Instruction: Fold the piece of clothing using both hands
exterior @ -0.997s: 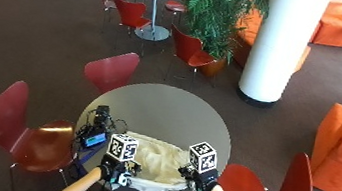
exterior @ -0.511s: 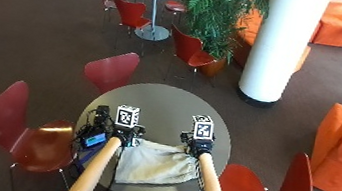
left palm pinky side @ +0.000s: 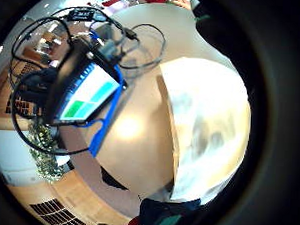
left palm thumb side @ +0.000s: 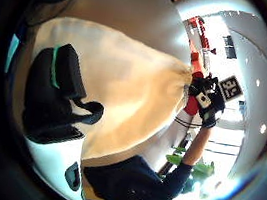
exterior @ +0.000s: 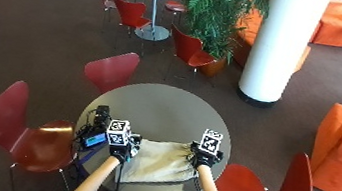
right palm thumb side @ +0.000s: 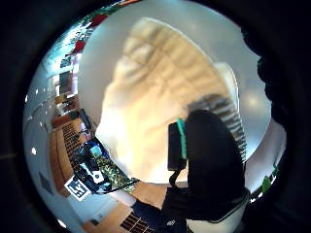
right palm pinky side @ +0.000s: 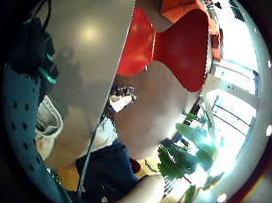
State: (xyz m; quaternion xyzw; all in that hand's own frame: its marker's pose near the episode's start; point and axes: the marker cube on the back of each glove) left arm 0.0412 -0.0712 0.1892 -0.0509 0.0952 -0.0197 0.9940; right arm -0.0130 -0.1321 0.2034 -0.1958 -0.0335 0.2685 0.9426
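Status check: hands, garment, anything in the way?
Left hand and right hand each grip a far corner of the cream garment. Garment lies flat on table. Device with cables beside left hand.

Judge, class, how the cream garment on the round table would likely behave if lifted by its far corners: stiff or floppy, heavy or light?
The cream garment would probably sag: it shows soft wrinkles and lies flat against the round table. It looks thin, so it is likely light. The left hand and right hand are at its far corners; lifted from there, its middle would probably droop.
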